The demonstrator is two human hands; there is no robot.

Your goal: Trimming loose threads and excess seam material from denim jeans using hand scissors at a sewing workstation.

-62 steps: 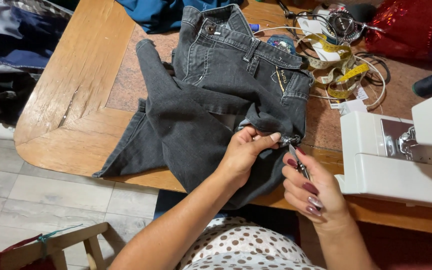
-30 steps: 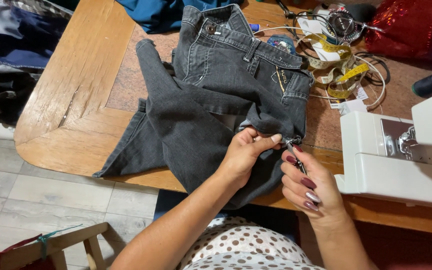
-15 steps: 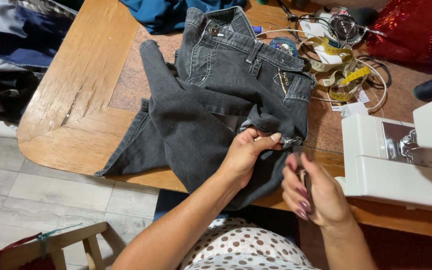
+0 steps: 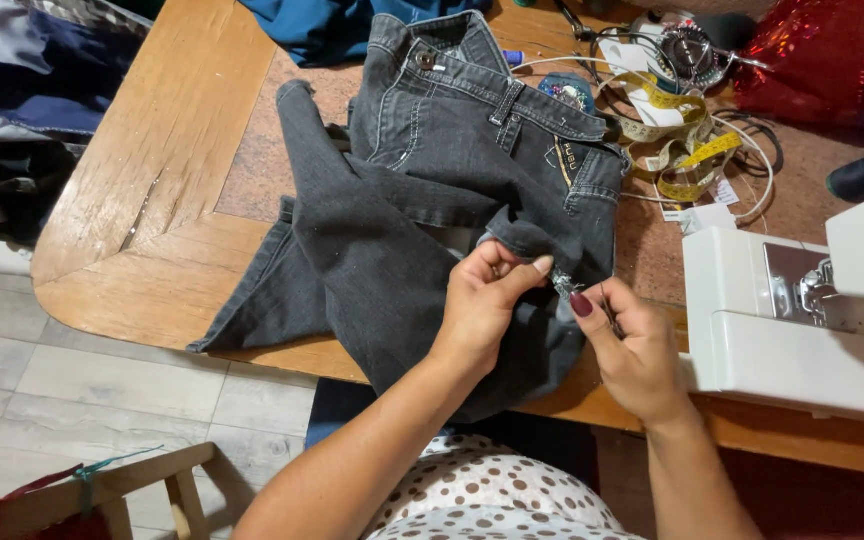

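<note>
Jeans (image 4: 422, 220) edge pinched by left hand (image 4: 482, 300); small tool held in right hand (image 4: 627, 345), beside sewing machine (image 4: 802, 310).

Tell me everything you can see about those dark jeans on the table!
The jeans are dark grey, faded denim with pale stitching, a metal waist button, belt loops and a pocket. They lie crumpled and folded over themselves on the wooden table, waistband at the far side, one leg hanging over the near edge. The left hand pinches a fold of the fabric, and the right hand meets it at the same spot, beside a white sewing machine.
</note>
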